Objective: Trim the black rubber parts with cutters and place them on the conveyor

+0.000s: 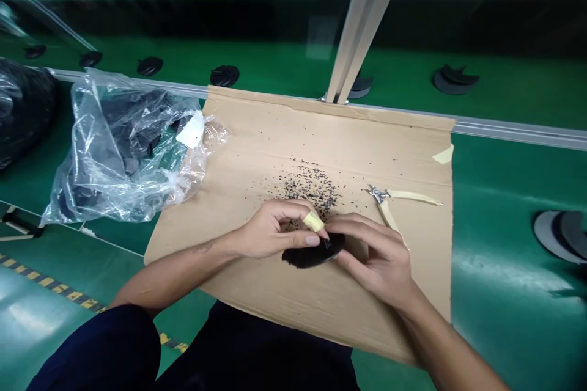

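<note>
Between my hands is a dark, rounded flat plastic part (312,255), tilted above the cardboard sheet (367,134). My left hand (279,229), with yellow tape round one finger, pinches its upper left edge. The right edge lies between the thumb and fingers of my right hand (378,250). Beyond my hands, many small black scraps (312,186) are scattered over the cardboard. A pair of side cutters (383,198) with pale yellow handles rests just past my right hand, its jaws apart.
At left, a clear plastic bag (123,153) holds dark parts, beside a black bag (22,110). Behind the cardboard stand a metal post (367,24) and a rail. Several dark parts, one of them a curved piece (454,79), lie on the green surface. Another round part (562,235) sits at right.
</note>
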The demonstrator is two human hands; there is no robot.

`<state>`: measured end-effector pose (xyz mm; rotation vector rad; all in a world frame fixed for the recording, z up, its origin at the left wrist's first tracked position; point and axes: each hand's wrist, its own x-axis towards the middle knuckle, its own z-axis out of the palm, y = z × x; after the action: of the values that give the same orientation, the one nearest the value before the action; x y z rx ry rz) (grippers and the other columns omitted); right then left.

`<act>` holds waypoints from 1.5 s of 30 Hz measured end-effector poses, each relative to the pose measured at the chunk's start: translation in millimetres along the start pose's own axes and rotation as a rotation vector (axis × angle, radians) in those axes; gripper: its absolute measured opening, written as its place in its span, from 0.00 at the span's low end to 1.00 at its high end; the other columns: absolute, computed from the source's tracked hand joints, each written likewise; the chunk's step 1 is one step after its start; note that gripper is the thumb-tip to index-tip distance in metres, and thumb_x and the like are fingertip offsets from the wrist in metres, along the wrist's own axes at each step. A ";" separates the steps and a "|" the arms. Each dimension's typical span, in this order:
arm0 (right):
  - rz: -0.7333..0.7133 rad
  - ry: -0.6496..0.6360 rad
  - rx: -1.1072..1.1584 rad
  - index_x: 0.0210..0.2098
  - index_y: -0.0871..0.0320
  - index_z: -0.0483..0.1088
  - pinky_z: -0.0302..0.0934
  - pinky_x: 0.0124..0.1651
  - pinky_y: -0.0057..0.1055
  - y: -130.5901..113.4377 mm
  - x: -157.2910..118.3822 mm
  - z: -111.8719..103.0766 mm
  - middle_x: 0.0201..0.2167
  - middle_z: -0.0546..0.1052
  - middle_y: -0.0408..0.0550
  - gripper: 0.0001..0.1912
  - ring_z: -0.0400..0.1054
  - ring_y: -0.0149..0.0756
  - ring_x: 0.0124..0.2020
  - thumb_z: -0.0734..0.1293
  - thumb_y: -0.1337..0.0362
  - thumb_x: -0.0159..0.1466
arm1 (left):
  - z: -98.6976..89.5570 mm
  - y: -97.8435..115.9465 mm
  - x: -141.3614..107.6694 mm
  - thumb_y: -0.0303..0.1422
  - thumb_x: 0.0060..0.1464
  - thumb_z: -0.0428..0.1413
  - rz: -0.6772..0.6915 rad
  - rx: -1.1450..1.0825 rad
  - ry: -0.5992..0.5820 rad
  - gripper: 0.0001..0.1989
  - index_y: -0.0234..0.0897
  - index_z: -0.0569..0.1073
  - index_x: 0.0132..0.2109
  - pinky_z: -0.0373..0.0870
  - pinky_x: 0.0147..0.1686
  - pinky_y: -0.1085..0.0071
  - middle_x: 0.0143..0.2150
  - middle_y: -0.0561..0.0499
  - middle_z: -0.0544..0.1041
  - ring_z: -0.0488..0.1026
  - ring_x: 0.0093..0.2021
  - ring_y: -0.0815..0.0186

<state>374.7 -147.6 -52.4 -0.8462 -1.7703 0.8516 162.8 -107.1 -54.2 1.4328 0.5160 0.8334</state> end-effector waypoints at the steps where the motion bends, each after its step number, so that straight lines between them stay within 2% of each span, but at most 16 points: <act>1: -0.011 0.013 -0.008 0.46 0.58 0.76 0.75 0.42 0.34 0.0 -0.1 -0.2 0.39 0.80 0.52 0.10 0.77 0.37 0.40 0.72 0.71 0.64 | 0.5 -0.4 0.0 0.34 0.61 0.63 0.009 0.011 0.011 0.07 0.33 0.81 0.40 0.74 0.37 0.76 0.35 0.47 0.78 0.76 0.36 0.70; 6: -0.078 0.008 -0.063 0.43 0.57 0.77 0.75 0.41 0.37 0.2 -1.0 -3.4 0.38 0.80 0.51 0.08 0.76 0.38 0.39 0.71 0.72 0.65 | 1.6 -1.2 -2.0 0.32 0.59 0.64 0.054 0.131 0.021 0.06 0.32 0.79 0.38 0.70 0.32 0.76 0.31 0.50 0.74 0.71 0.31 0.71; 11: -0.147 -0.014 -0.145 0.43 0.59 0.76 0.74 0.38 0.38 3.9 -2.2 -3.6 0.36 0.79 0.52 0.07 0.76 0.39 0.37 0.70 0.72 0.66 | 2.8 -2.2 -2.1 0.36 0.61 0.62 0.040 0.199 0.027 0.10 0.32 0.76 0.36 0.68 0.31 0.75 0.30 0.51 0.72 0.68 0.30 0.71; 13: -0.161 0.010 -0.178 0.44 0.58 0.76 0.74 0.38 0.37 4.3 -3.9 -2.0 0.36 0.79 0.51 0.09 0.76 0.39 0.37 0.71 0.73 0.65 | 2.8 -1.9 -1.3 0.40 0.64 0.59 0.032 0.205 0.020 0.14 0.33 0.76 0.36 0.69 0.33 0.74 0.31 0.50 0.73 0.70 0.32 0.70; 16: -0.147 0.074 -0.248 0.44 0.56 0.76 0.73 0.37 0.36 1.5 -5.6 -0.6 0.36 0.79 0.49 0.11 0.76 0.37 0.37 0.72 0.74 0.63 | 3.1 -1.7 -1.1 0.53 0.67 0.47 0.024 0.159 -0.022 0.27 0.33 0.77 0.42 0.73 0.40 0.69 0.38 0.45 0.77 0.75 0.39 0.65; 18: -0.127 0.066 -0.296 0.44 0.55 0.75 0.73 0.39 0.35 -1.3 -4.7 -4.5 0.36 0.79 0.48 0.11 0.76 0.36 0.37 0.71 0.73 0.64 | 4.3 -3.1 -2.3 0.57 0.63 0.49 0.047 0.204 -0.015 0.29 0.35 0.77 0.47 0.74 0.43 0.66 0.42 0.43 0.78 0.76 0.43 0.62; 19: -0.106 0.034 -0.324 0.45 0.55 0.75 0.73 0.41 0.36 -2.5 -3.5 -9.2 0.38 0.79 0.48 0.10 0.76 0.37 0.39 0.72 0.71 0.65 | 5.3 -4.3 -3.2 0.55 0.62 0.54 0.074 0.261 0.010 0.27 0.35 0.77 0.49 0.75 0.43 0.66 0.42 0.43 0.78 0.76 0.43 0.61; 21: -0.031 -0.067 -0.430 0.49 0.55 0.74 0.72 0.46 0.40 -3.4 -0.8 -24.3 0.43 0.79 0.51 0.13 0.75 0.41 0.45 0.72 0.62 0.66 | 7.4 -7.3 -5.0 0.44 0.60 0.62 0.148 0.389 0.078 0.17 0.36 0.78 0.49 0.75 0.41 0.68 0.41 0.45 0.79 0.77 0.42 0.63; 24: 0.176 -0.189 -0.795 0.56 0.58 0.71 0.69 0.51 0.49 0.7 0.2 -56.3 0.52 0.75 0.60 0.27 0.70 0.54 0.54 0.72 0.49 0.64 | 9.6 -11.2 -6.5 0.33 0.62 0.61 0.248 0.472 0.154 0.10 0.35 0.78 0.50 0.76 0.41 0.69 0.42 0.46 0.80 0.77 0.42 0.65; 26: 0.325 -0.252 -1.034 0.57 0.58 0.71 0.68 0.48 0.52 7.2 -2.5 -75.3 0.52 0.74 0.62 0.30 0.68 0.60 0.53 0.72 0.47 0.62 | 10.0 -12.5 -6.5 0.31 0.62 0.62 0.278 0.484 0.190 0.12 0.35 0.78 0.51 0.78 0.42 0.69 0.43 0.45 0.81 0.78 0.43 0.65; 28: 0.406 -0.283 -1.136 0.55 0.59 0.72 0.67 0.43 0.49 14.1 -5.8 -85.9 0.48 0.75 0.62 0.27 0.70 0.59 0.48 0.71 0.48 0.62 | 9.8 -13.0 -6.1 0.31 0.62 0.62 0.285 0.490 0.207 0.12 0.34 0.78 0.52 0.78 0.43 0.68 0.44 0.45 0.82 0.78 0.44 0.65; 30: 0.383 -0.253 -1.092 0.53 0.58 0.73 0.67 0.39 0.44 18.1 -7.1 -86.3 0.45 0.75 0.59 0.23 0.71 0.53 0.43 0.68 0.51 0.64 | 9.2 -13.1 -5.5 0.31 0.62 0.62 0.280 0.497 0.214 0.13 0.35 0.77 0.52 0.79 0.44 0.67 0.44 0.45 0.82 0.79 0.44 0.65; 32: 0.288 -0.183 -0.959 0.53 0.57 0.71 0.67 0.38 0.41 17.4 -5.1 -78.4 0.45 0.74 0.57 0.19 0.72 0.48 0.41 0.66 0.55 0.66 | 8.4 -12.9 -4.7 0.32 0.61 0.62 0.277 0.495 0.222 0.12 0.35 0.77 0.52 0.79 0.44 0.67 0.43 0.45 0.83 0.79 0.43 0.65; 36: 0.084 -0.096 -0.733 0.56 0.55 0.67 0.67 0.45 0.43 6.1 3.1 -53.5 0.45 0.76 0.55 0.18 0.72 0.47 0.45 0.64 0.60 0.68 | 6.1 -12.0 -2.8 0.32 0.62 0.62 0.292 0.481 0.237 0.11 0.35 0.78 0.50 0.78 0.43 0.67 0.41 0.46 0.82 0.78 0.42 0.65; 41: 0.038 -0.097 -0.487 0.59 0.57 0.66 0.69 0.40 0.39 -4.0 5.2 -34.1 0.43 0.76 0.54 0.19 0.72 0.42 0.40 0.63 0.63 0.69 | 2.9 -11.8 -2.0 0.33 0.62 0.61 0.296 0.489 0.254 0.11 0.35 0.78 0.50 0.77 0.42 0.67 0.41 0.46 0.82 0.78 0.42 0.65; 45: -0.012 -0.093 -0.494 0.59 0.56 0.67 0.70 0.40 0.39 -2.8 3.0 -32.9 0.42 0.75 0.54 0.21 0.72 0.43 0.41 0.68 0.64 0.67 | 1.1 -11.6 -1.9 0.33 0.62 0.62 0.304 0.484 0.253 0.11 0.35 0.78 0.50 0.77 0.43 0.67 0.41 0.45 0.82 0.78 0.42 0.64</act>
<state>404.3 -140.7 -39.0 -1.1225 -2.1051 0.4512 164.7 -108.5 -65.8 1.8918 0.7383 1.1986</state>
